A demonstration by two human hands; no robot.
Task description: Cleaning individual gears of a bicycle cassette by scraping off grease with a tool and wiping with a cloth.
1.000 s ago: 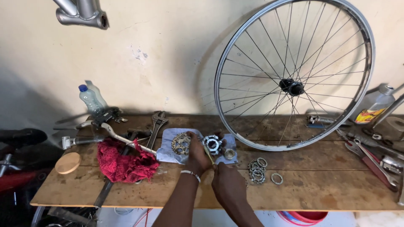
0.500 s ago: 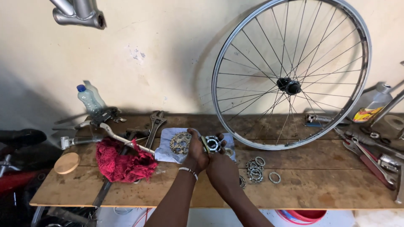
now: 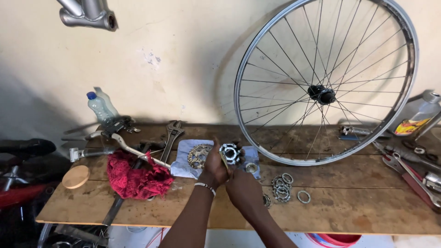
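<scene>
Gripping the sprocket cluster (image 3: 229,153) now higher, both hands (image 3: 232,177) closed around it.

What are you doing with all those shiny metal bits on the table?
A person stands at a wooden workbench. Their left hand holds a small toothed metal bike part above a light blue cloth, and the right hand is close under it. A larger toothed sprocket lies on the cloth. Loose rings and sprockets sit to the right, a red rag to the left, and a bicycle wheel leans on the wall.
</scene>
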